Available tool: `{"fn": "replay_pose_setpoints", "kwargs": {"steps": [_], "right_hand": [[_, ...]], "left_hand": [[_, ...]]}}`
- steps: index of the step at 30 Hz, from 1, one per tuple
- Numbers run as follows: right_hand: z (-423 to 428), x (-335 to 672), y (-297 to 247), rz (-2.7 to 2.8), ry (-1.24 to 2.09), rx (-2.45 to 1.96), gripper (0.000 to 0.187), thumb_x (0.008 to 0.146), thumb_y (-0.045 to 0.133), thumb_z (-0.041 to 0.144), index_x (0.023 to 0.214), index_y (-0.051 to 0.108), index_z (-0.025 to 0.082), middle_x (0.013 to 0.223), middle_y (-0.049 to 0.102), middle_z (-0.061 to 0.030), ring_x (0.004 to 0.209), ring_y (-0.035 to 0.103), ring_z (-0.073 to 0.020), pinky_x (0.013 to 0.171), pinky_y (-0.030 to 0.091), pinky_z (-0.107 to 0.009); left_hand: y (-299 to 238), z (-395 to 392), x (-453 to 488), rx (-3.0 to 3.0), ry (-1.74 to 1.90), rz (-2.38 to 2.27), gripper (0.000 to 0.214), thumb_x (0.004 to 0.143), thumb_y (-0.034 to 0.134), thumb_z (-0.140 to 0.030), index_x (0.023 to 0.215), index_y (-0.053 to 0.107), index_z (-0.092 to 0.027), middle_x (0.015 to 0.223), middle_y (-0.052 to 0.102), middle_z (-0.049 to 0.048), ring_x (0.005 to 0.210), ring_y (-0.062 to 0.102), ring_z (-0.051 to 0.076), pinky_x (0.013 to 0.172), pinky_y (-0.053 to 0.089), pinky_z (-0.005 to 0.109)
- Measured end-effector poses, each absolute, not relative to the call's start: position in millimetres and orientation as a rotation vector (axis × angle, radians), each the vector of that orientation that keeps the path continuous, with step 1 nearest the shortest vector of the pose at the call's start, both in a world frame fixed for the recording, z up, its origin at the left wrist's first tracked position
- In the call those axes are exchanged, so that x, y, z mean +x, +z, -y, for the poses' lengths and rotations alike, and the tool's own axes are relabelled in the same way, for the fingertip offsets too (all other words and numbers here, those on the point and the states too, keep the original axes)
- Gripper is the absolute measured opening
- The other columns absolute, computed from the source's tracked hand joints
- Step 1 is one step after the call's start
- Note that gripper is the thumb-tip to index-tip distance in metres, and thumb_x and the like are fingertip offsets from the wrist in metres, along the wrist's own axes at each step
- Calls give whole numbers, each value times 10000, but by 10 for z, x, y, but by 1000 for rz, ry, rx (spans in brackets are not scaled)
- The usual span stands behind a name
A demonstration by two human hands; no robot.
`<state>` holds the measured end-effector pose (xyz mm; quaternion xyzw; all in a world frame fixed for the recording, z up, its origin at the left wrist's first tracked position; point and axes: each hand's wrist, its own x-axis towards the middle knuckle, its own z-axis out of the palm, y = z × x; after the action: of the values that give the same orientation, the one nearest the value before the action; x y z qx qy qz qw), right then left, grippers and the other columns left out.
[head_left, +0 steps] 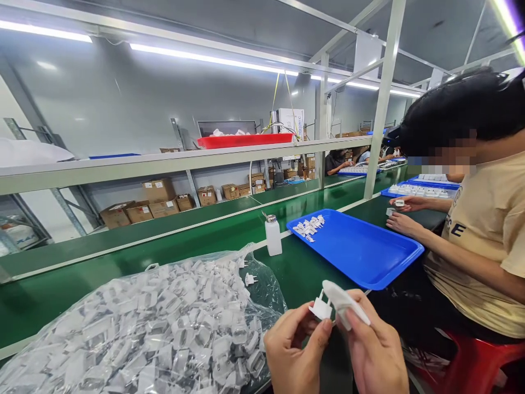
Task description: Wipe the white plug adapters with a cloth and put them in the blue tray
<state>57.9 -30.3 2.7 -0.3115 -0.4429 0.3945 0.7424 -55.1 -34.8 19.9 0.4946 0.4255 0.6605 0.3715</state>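
My left hand (pixel 297 350) pinches a small white two-pin plug (pixel 321 309) between thumb and fingers, its pins pointing up. Close beside it, my right hand (pixel 377 347) grips what looks like a folded white cloth (pixel 342 301), near the pins; I cannot tell whether they touch. Left of my hands, many white plug pieces (pixel 180 328) lie heaped on a clear plastic bag (pixel 266 276), with a loose plug (pixel 250 279) at its right side. Beyond my hands is a blue tray (pixel 361 249) with a cluster of white plugs (pixel 309 225) in its far left corner.
A white bottle (pixel 273 236) stands between bag and tray on the green bench. To the right, a co-worker (pixel 476 219) sits holding white parts beside other filled blue trays (pixel 422 189). Overhead, a shelf (pixel 164 167) carries a red tray (pixel 246 141); a post (pixel 383 104) rises behind my tray.
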Motion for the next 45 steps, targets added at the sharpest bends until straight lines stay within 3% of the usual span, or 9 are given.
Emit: {"fn": "replay_pose_setpoints", "kwargs": {"steps": [4,8,13,17,22,29,36,41,45], "right_hand": [[354,668,20,1463,441,-777,284,967,580,262,1137,800,319,939,628,-49,827,618,-195,743,522,-291],[338,648,35,1189,290,-986,232,958,614,314,1087,807,307,968,632,-36,875,614,-195,737,484,-271],[223,618,-38,850,773,-899,244,854,748,430,998,799,241,994,703,-46,864,646,-213,643,512,-262],[209,591,-155,548,1188,-787,415,682,891,452,1020,793,231,1066,766,-76,1003,708,-296,765,602,-350],[257,561,-198,530,1245,-902,523,657,903,495,1069,783,198,1292,713,-121,1165,666,-351,863,603,-404],[279,643,-106,605,1248,-1021,586,574,908,592,987,813,187,1135,762,-122,1077,689,-349,830,599,-393],[287,812,-57,1218,539,-1046,311,950,628,418,1183,762,261,1098,684,-67,911,652,-211,734,538,-256],[311,868,-19,1709,376,-877,344,1013,525,256,1300,692,345,1003,630,-25,871,646,-161,770,521,-230],[272,977,-81,1630,374,-928,251,1014,534,275,1105,766,307,862,611,2,727,603,-134,637,470,-219]], "left_hand": [[196,353,-551,1334,1763,-1133,180,711,877,-322,874,856,-250,743,760,66,641,689,204,613,562,243],[178,351,-541,1325,1792,-1140,184,687,889,-299,861,859,-250,728,763,67,614,685,196,603,558,237],[172,364,-524,1311,1776,-1067,232,675,896,-303,899,860,-258,743,782,73,628,705,208,608,578,251],[171,361,-516,1251,1680,-979,281,667,904,-348,918,859,-230,747,782,83,626,709,202,581,571,240],[93,324,-535,1239,1666,-936,287,748,847,-382,988,840,-223,798,782,56,653,710,171,589,581,218],[-126,261,-518,1827,2022,-1094,346,836,763,-136,1155,772,-271,943,802,25,752,747,149,720,605,205],[-188,227,-526,2109,2085,-1129,465,888,694,-82,1335,671,-204,1059,795,88,894,766,186,837,607,235],[-219,209,-549,2130,2068,-1180,341,896,695,-113,1226,730,-188,1001,796,88,866,766,191,831,611,238],[-203,192,-571,2115,2051,-1185,342,901,692,-116,1236,723,-181,1045,794,94,898,768,191,851,609,240]]}}
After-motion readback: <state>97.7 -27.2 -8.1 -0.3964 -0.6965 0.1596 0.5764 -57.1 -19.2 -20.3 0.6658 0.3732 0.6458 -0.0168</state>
